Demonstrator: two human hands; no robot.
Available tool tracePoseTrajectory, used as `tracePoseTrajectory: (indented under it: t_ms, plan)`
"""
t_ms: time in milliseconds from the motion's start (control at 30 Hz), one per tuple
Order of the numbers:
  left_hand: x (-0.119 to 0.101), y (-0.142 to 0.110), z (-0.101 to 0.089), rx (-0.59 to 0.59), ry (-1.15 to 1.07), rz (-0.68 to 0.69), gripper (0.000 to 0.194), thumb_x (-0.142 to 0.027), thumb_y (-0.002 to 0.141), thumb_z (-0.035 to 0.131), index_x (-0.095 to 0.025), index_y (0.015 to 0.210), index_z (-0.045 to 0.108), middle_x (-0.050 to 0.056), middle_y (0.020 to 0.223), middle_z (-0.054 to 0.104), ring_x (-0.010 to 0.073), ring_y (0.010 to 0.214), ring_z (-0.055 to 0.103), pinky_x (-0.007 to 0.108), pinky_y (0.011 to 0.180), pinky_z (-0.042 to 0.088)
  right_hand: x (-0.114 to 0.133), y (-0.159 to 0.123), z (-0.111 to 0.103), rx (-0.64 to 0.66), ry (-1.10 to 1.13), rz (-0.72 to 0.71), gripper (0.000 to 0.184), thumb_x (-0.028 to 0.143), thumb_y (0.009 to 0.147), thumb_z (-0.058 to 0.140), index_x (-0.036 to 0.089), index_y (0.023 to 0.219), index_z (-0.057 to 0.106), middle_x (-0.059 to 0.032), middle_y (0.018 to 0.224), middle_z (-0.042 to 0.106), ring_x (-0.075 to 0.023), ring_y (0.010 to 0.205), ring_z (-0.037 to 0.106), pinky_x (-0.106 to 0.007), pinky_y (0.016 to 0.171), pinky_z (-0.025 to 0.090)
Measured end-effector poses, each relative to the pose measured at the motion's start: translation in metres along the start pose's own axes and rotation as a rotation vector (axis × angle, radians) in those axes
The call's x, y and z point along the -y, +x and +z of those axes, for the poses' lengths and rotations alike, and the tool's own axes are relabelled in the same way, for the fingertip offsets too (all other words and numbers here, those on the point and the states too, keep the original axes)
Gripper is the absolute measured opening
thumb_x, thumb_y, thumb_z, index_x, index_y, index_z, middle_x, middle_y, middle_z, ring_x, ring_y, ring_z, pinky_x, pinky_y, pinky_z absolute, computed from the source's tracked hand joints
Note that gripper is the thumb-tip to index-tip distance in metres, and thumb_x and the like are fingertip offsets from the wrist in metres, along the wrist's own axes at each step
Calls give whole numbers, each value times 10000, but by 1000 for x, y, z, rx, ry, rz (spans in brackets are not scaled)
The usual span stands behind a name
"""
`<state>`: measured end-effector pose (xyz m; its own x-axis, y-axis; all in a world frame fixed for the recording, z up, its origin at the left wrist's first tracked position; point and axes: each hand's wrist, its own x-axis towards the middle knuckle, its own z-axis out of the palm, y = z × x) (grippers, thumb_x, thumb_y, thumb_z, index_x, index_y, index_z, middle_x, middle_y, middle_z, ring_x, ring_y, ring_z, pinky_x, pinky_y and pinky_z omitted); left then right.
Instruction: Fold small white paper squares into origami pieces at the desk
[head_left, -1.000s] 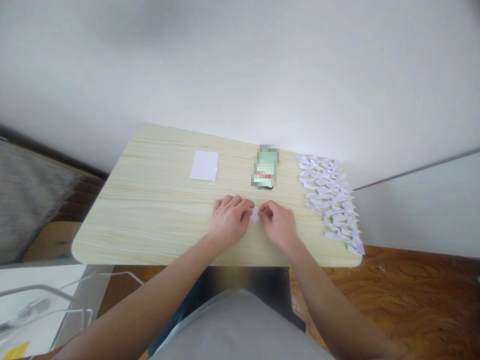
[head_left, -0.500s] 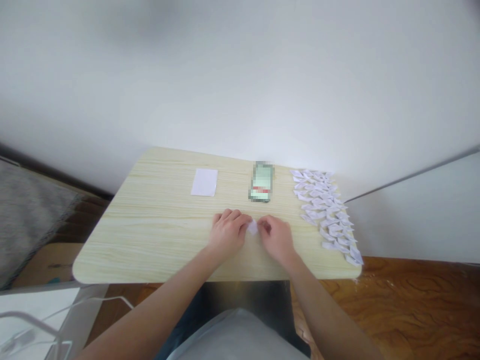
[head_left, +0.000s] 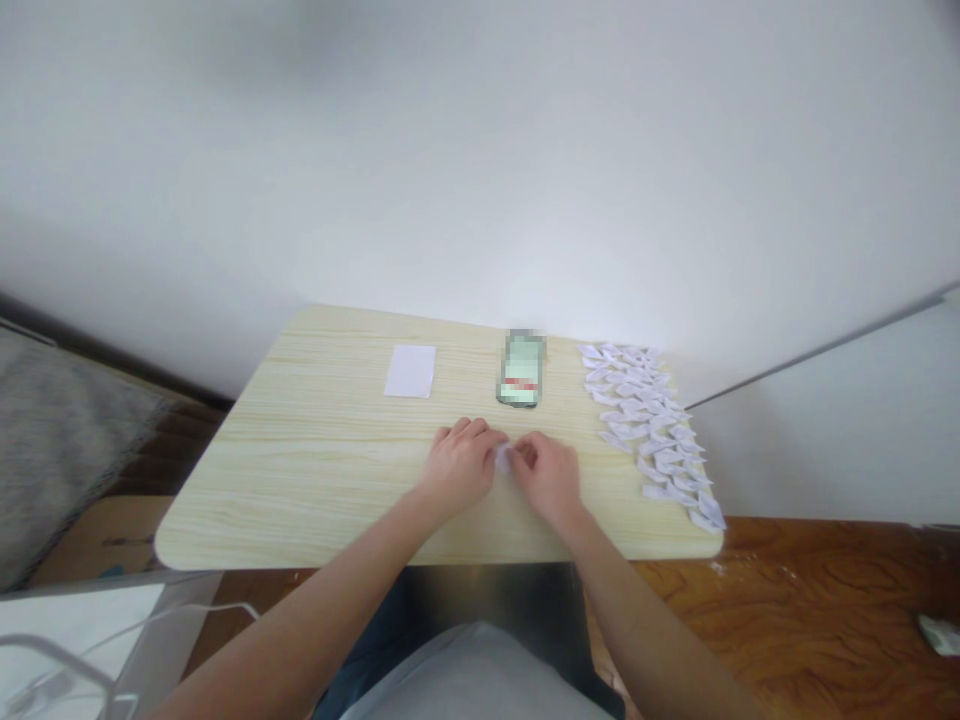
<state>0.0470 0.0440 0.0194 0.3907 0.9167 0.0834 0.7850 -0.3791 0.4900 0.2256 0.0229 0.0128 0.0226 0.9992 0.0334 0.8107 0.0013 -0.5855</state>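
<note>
At table (head_left: 300, 480), left hand (head_left: 463, 460), right hand (head_left: 549, 475) angled inward, pinching paper (head_left: 502, 458).

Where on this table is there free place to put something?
Widest: the table left of the square paper and the left hand. Smaller: between that paper and the phone. Crowded: the right end, under folded papers.

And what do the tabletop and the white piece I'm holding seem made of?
Tabletop: pale, smooth wood-look finish with streaked grain; laminate or real wood, unclear. White piece: probably matte paper, from its dull, pale look, though partly covered.
</note>
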Motion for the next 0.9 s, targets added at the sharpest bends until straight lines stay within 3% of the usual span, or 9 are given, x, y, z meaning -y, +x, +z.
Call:
tracePoseTrajectory:
  t_ms: [600, 733, 900]
  plan:
    - [-4, 6, -4, -23, -86, 9, 212, -139, 898, 579, -268, 1030, 685, 56, 1074, 706, 272, 1090, 598, 426, 879, 402, -3, -10, 7, -85, -107, -88, 221, 429, 984, 615, 223, 942, 682, -16, 819, 695, -196, 800, 597, -320, 742, 281]
    - [-4, 8, -4, -34, -118, -11, 178, -117, 852, 602, -242, 970, 648, 49, 1020, 704, 265, 1061, 604, 413, 879, 417, -3, -11, 7, -94, -44, -84, 160, 381, 950, 662, 226, 967, 698, -15, 860, 685, -197, 844, 606, -329, 783, 320]
    - [-4, 8, -7, -23, -199, -32, 76, -159, 849, 613, -229, 868, 632, 29, 867, 694, 245, 935, 627, 396, 854, 445, -4, -9, -1, -83, 177, -80, 127, 320, 901, 694, 216, 832, 669, -17, 840, 668, -189, 827, 615, -321, 785, 415]
